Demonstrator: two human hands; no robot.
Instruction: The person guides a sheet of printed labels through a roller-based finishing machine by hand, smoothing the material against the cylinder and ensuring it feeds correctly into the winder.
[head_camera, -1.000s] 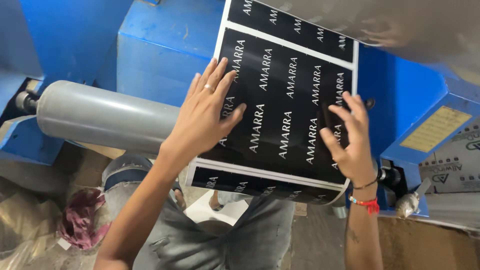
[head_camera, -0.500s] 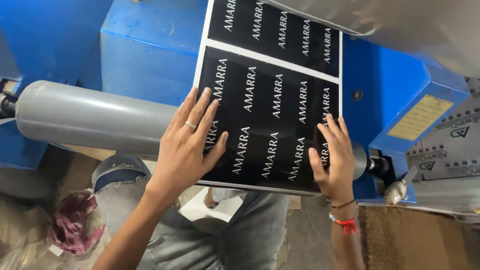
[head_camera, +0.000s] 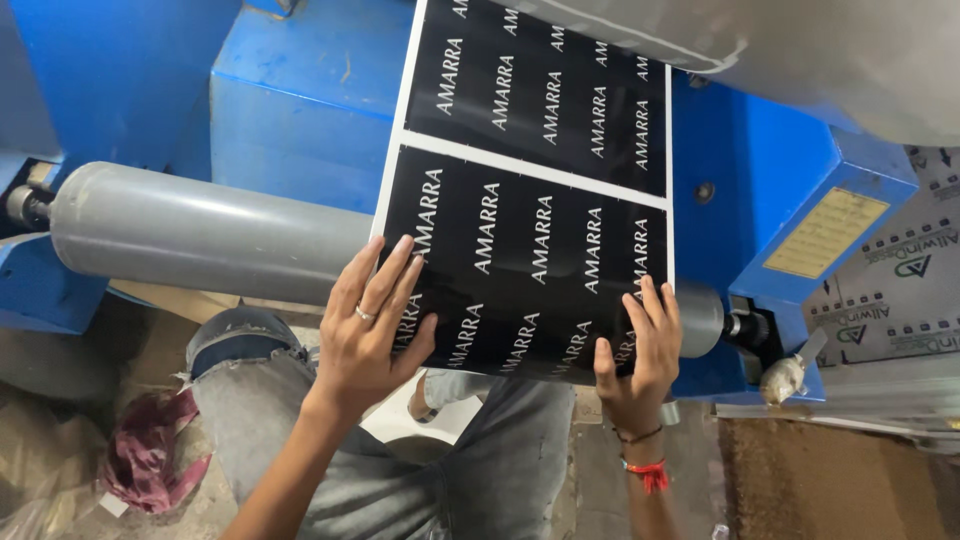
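Black printed sheet (head_camera: 530, 200) fills frame centre; left hand (head_camera: 370, 325) and right hand (head_camera: 635, 345) press it flat, fingers spread, over the grey roller (head_camera: 200, 235).

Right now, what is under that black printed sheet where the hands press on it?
The black printed sheet lies over a grey metal roller, whose middle it hides. Left hand and right hand press flat; blue machine body sits behind.

A grey roller (head_camera: 200, 235) on the blue machine (head_camera: 300, 100) carries the black printed sheet (head_camera: 530, 200).
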